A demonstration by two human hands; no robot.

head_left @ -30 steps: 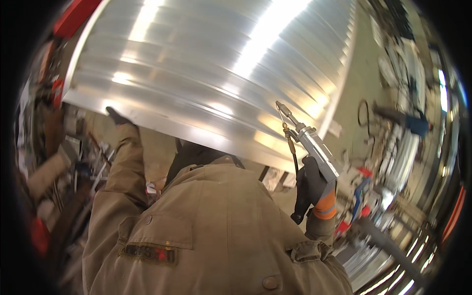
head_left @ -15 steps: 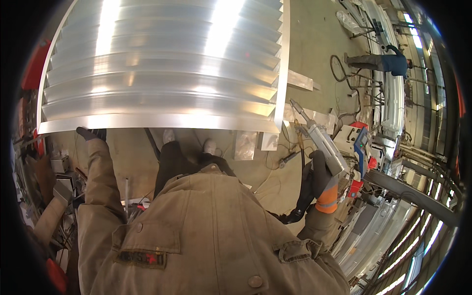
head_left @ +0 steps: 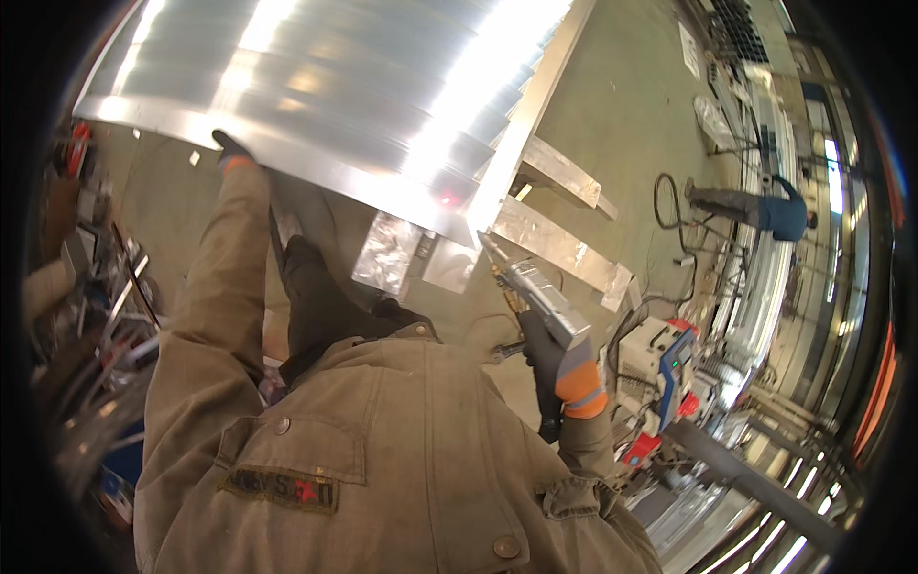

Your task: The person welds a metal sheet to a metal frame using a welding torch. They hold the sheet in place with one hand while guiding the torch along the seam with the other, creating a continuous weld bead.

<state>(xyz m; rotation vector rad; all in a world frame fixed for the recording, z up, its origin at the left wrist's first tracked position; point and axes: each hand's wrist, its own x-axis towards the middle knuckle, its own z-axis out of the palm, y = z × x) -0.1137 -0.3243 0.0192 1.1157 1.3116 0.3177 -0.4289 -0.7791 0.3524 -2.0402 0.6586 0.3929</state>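
Observation:
A large shiny metal louvered panel (head_left: 335,105) fills the upper left, its pale frame edge nearest me. My gloved left hand (head_left: 234,150) is closed on that near edge, thumb and fingers partly hidden. Low on the right, my gloved right hand (head_left: 547,356) is wrapped round the grip of a silver welding gun (head_left: 543,297). The gun's narrow tip is close to the panel's near right corner; I cannot tell whether it touches. A small red light spot shows on the panel just left of that corner. A hose hangs from the gun.
Metal bars (head_left: 555,244) jut from beneath the panel's right side. A white and blue machine (head_left: 655,368) stands at the right, with a dark hose (head_left: 669,215) on the floor. Farther off, a person in blue (head_left: 784,215) works beside long profiles. Scrap metal (head_left: 115,297) lies at the left.
My view has turned, so the panel appears tilted. The gun's tip has come in to the near right corner. My left hand is farther along the near edge, to the right.

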